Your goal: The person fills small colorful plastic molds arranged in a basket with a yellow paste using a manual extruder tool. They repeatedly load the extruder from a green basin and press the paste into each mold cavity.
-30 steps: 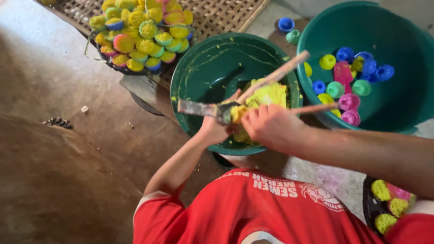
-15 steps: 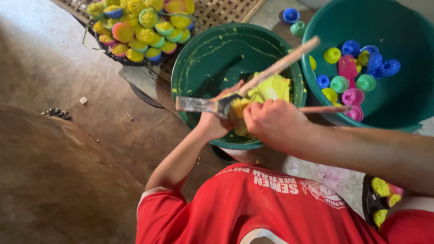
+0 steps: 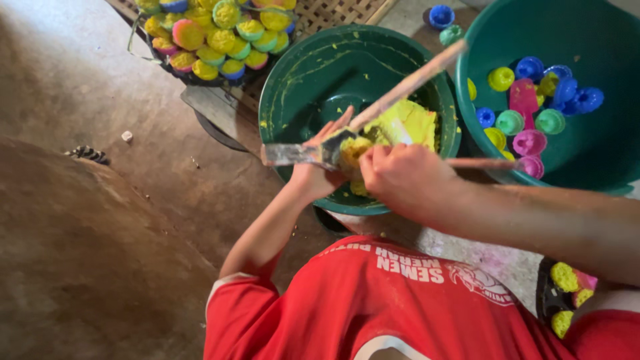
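Observation:
My left hand (image 3: 317, 179) is held over a dark green bowl (image 3: 280, 87) and cups a small mould heaped with yellow dough (image 3: 352, 150). My right hand (image 3: 400, 177) is closed on the handle of a flat metal scraper (image 3: 293, 155). Its blade lies across the mould and sticks out to the left. More yellow dough (image 3: 410, 123) is piled in the bowl. A long wooden stick (image 3: 413, 80) slants up from the bowl to the right.
A big teal tub (image 3: 600, 160) at the right holds several empty coloured moulds (image 3: 527, 100). A dark tray of filled moulds (image 3: 213, 33) sits at the top left on a woven mat (image 3: 333, 10). More filled moulds (image 3: 567, 287) lie at the lower right. Bare earthen floor (image 3: 100, 233) spreads to the left.
Both hands stay over the green bowl with the blade across the mould. The view has shifted slightly, so the bowl and tray sit a little higher and further right.

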